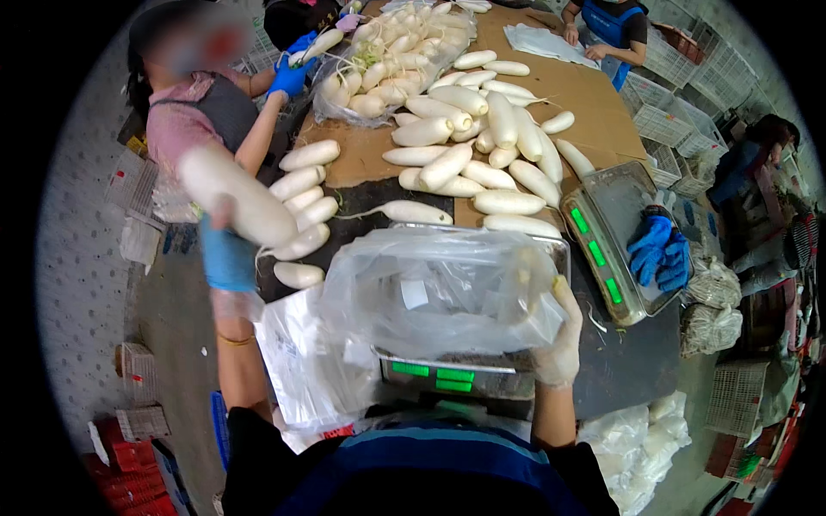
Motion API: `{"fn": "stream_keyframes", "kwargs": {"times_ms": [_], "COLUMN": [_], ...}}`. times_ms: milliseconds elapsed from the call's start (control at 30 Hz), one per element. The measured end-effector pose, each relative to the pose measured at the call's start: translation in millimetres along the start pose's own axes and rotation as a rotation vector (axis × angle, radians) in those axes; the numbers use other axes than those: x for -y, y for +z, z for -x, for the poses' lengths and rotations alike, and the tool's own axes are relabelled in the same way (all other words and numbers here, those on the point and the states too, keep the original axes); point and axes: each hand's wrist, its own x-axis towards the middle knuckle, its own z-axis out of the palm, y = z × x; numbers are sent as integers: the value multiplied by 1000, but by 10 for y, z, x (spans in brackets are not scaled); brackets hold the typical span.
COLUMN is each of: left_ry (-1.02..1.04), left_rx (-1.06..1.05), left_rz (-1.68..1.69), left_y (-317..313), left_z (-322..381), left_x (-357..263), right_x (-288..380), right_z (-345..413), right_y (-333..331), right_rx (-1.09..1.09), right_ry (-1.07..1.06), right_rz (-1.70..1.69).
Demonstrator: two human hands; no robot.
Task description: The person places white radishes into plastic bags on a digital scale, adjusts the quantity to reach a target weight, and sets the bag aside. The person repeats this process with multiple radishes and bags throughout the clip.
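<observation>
My left hand [227,248], in a blue glove, grips a large white radish [235,193] raised at the left, blurred by motion. In a pale glove, my right hand [560,338] holds the right edge of a clear plastic bag [432,293], which is spread over the tray of a digital scale [458,377]. Through the bag a small white label shows. Several white radishes [310,156] lie in a column beside the bag's upper left. One radish with a long root [416,211] lies just beyond the scale.
A radish pile [477,135] covers the cardboard, with a big bag of radishes [400,58] behind. A second scale [603,245] carries blue gloves [658,251]. Flat plastic bags [310,361] lie left of the near scale. A co-worker [200,116] holds a radish at left; another [606,39] handles plastic sheets.
</observation>
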Motion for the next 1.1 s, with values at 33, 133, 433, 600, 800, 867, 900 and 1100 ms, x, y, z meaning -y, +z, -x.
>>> {"fn": "stream_keyframes", "kwargs": {"times_ms": [33, 133, 433, 600, 800, 867, 900, 1100], "left_ry": [-22, 94, 364, 699, -17, 11, 71, -306], "left_rx": [42, 278, 968, 1137, 458, 175, 86, 39], "left_rz": [163, 116, -1129, -815, -167, -690, -1055, -1685], "left_y": [266, 330, 1177, 1034, 454, -375, -787, -1153], "left_z": [144, 525, 1356, 1329, 311, -400, -677, -915], "left_x": [-305, -655, 858, 1150, 304, 1087, 1490, 1644], "right_x": [-18, 3, 173, 229, 135, 63, 20, -70], "right_z": [1, 23, 5, -93, -187, -268, -280, -335], "right_y": [-7, 92, 157, 42, -156, -211, -163, -403], "right_rx": [14, 49, 30, 76, -79, -102, -107, -130], "right_ry": [-7, 49, 35, -30, -311, -336, -318, -287], "right_rz": [28, 12, 22, 41, 605, 678, 643, 861]}}
